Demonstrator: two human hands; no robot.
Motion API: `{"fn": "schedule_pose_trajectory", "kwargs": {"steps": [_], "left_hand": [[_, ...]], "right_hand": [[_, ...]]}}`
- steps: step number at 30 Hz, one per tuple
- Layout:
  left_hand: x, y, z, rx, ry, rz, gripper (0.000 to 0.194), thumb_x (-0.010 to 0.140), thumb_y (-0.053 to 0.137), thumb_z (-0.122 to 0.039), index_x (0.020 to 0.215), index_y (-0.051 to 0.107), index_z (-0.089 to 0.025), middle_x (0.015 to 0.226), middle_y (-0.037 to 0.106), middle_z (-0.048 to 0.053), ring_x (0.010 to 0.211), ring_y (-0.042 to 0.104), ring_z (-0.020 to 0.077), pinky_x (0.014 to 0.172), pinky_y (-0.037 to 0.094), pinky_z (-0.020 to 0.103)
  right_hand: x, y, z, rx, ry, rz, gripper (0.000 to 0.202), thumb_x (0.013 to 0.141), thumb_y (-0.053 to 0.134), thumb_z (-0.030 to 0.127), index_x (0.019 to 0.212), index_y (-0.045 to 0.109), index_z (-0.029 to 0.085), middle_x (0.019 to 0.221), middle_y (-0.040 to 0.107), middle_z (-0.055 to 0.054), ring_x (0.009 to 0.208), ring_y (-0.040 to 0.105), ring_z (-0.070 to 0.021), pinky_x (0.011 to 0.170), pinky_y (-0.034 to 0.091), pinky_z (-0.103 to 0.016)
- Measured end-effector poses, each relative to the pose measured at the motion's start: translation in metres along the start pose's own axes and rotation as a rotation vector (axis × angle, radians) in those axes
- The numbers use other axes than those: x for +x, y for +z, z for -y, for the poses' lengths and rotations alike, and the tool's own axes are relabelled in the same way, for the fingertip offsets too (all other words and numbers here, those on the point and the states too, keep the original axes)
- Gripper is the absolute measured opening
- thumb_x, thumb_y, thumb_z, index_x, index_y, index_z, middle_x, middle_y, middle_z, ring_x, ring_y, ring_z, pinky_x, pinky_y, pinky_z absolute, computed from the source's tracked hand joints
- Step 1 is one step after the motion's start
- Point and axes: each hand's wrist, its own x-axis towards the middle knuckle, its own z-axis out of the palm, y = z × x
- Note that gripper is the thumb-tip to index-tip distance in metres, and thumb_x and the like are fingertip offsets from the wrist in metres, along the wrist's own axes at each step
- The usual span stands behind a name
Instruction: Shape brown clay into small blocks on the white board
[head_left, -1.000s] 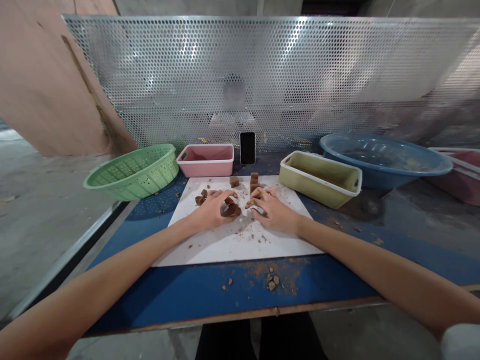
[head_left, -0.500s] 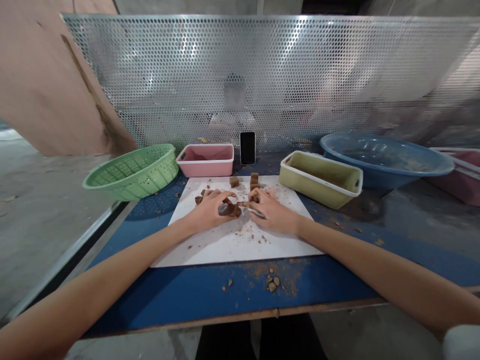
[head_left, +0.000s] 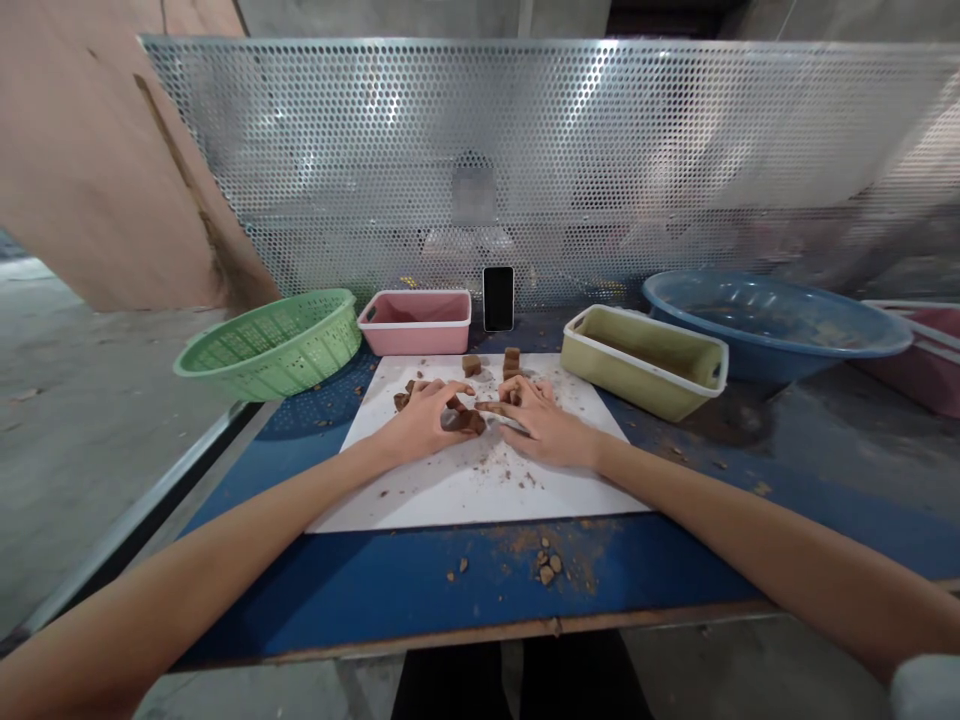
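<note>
Our left hand [head_left: 426,420] lies palm down on the white board [head_left: 465,480], fingers curled over a dark brown lump [head_left: 466,420] and gripping it from the left. Our right hand [head_left: 541,424] mirrors it from the other side, fingers bent, with the forefinger stretched toward the same lump; something thin and pale lies under those fingers, but we cannot tell what it is or whether the hand truly clasps it. Both forearms run in from the near corners and meet at the middle of the board, wrists low and close to the surface.

Beside our left knuckles sit small brown pieces [head_left: 405,395], and two brown cubes [head_left: 510,360] stand at the board's far edge. Crumbs [head_left: 546,570] dot the blue table [head_left: 375,580] near us. Farther out we see a green basket [head_left: 274,345], a pink tub [head_left: 415,322], a phone [head_left: 498,298] standing upright, a yellow-green tub [head_left: 645,360] and a blue basin [head_left: 772,325], all before a perforated metal screen [head_left: 600,150].
</note>
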Motion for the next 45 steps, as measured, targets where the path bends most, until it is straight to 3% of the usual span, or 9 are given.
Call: {"fn": "schedule_pose_trajectory", "kwargs": {"steps": [6, 9, 13, 16, 26, 30, 36, 43, 45], "left_hand": [[0.001, 0.005, -0.004, 0.030, -0.065, -0.020, 0.068, 0.079, 0.079, -0.064, 0.130, 0.063, -0.022, 0.101, 0.073, 0.010, 0.113, 0.063, 0.0359, 0.106, 0.038, 0.054], [0.003, 0.001, -0.003, 0.022, -0.029, 0.016, 0.073, 0.077, 0.081, -0.066, 0.133, 0.063, -0.023, 0.113, 0.074, 0.011, 0.117, 0.061, 0.0370, 0.107, 0.037, 0.055], [0.005, -0.012, 0.005, -0.077, 0.016, 0.114, 0.075, 0.079, 0.081, -0.055, 0.143, 0.058, -0.026, 0.135, 0.071, 0.011, 0.131, 0.056, 0.0362, 0.111, 0.036, 0.051], [0.006, -0.017, 0.009, -0.157, 0.001, 0.163, 0.071, 0.084, 0.077, -0.048, 0.148, 0.054, -0.027, 0.131, 0.074, 0.009, 0.129, 0.061, 0.0321, 0.111, 0.039, 0.047], [0.002, 0.001, -0.008, -0.087, -0.165, 0.016, 0.065, 0.078, 0.083, -0.049, 0.132, 0.060, -0.024, 0.101, 0.080, 0.006, 0.110, 0.069, 0.0343, 0.107, 0.035, 0.054], [0.000, 0.003, -0.016, -0.082, -0.189, -0.022, 0.064, 0.076, 0.084, -0.047, 0.130, 0.059, -0.023, 0.108, 0.080, 0.007, 0.114, 0.067, 0.0357, 0.105, 0.037, 0.054], [-0.001, 0.004, -0.021, -0.116, -0.194, -0.046, 0.069, 0.079, 0.082, -0.045, 0.137, 0.054, -0.023, 0.109, 0.081, 0.007, 0.116, 0.069, 0.0349, 0.109, 0.034, 0.055], [-0.001, 0.005, -0.027, -0.128, -0.238, -0.065, 0.069, 0.079, 0.083, -0.044, 0.137, 0.052, -0.024, 0.101, 0.081, 0.004, 0.117, 0.070, 0.0361, 0.111, 0.031, 0.058], [-0.001, 0.004, -0.028, -0.127, -0.237, -0.069, 0.069, 0.079, 0.084, -0.045, 0.137, 0.052, -0.025, 0.102, 0.081, 0.005, 0.116, 0.070, 0.0363, 0.111, 0.031, 0.058]], "right_hand": [[-0.002, 0.001, 0.000, 0.009, 0.038, -0.054, 0.036, 0.109, 0.048, 0.034, 0.141, 0.061, 0.027, 0.132, 0.053, -0.015, 0.135, 0.046, -0.0330, 0.114, 0.037, -0.059], [-0.002, 0.002, 0.001, 0.011, 0.060, -0.096, 0.034, 0.108, 0.048, 0.033, 0.136, 0.063, 0.023, 0.131, 0.053, -0.016, 0.134, 0.047, -0.0333, 0.115, 0.036, -0.058], [-0.002, 0.002, 0.001, 0.015, 0.055, -0.132, 0.031, 0.108, 0.047, 0.033, 0.129, 0.065, 0.020, 0.130, 0.053, -0.017, 0.132, 0.049, -0.0336, 0.112, 0.038, -0.057], [-0.002, 0.003, 0.002, 0.008, 0.048, -0.159, 0.030, 0.108, 0.047, 0.031, 0.127, 0.065, 0.019, 0.129, 0.054, -0.017, 0.132, 0.049, -0.0339, 0.111, 0.038, -0.057], [-0.006, 0.004, 0.001, -0.060, -0.050, -0.243, 0.030, 0.106, 0.049, 0.024, 0.131, 0.065, 0.024, 0.122, 0.056, -0.014, 0.124, 0.053, -0.0308, 0.107, 0.040, -0.054], [-0.005, 0.003, 0.007, -0.157, -0.118, -0.209, 0.031, 0.105, 0.051, 0.028, 0.132, 0.067, 0.022, 0.123, 0.057, -0.015, 0.119, 0.052, -0.0320, 0.103, 0.041, -0.052], [0.001, 0.004, 0.021, -0.306, -0.105, -0.102, 0.042, 0.108, 0.049, 0.042, 0.144, 0.060, 0.024, 0.135, 0.054, -0.018, 0.122, 0.048, -0.0362, 0.103, 0.038, -0.055], [0.003, 0.002, 0.022, -0.274, -0.133, -0.086, 0.035, 0.110, 0.045, 0.040, 0.122, 0.071, 0.020, 0.128, 0.056, -0.017, 0.116, 0.047, -0.0331, 0.099, 0.038, -0.050], [0.003, 0.002, 0.023, -0.260, -0.128, -0.101, 0.035, 0.109, 0.045, 0.039, 0.126, 0.070, 0.020, 0.127, 0.056, -0.017, 0.117, 0.047, -0.0337, 0.101, 0.038, -0.051]]}}
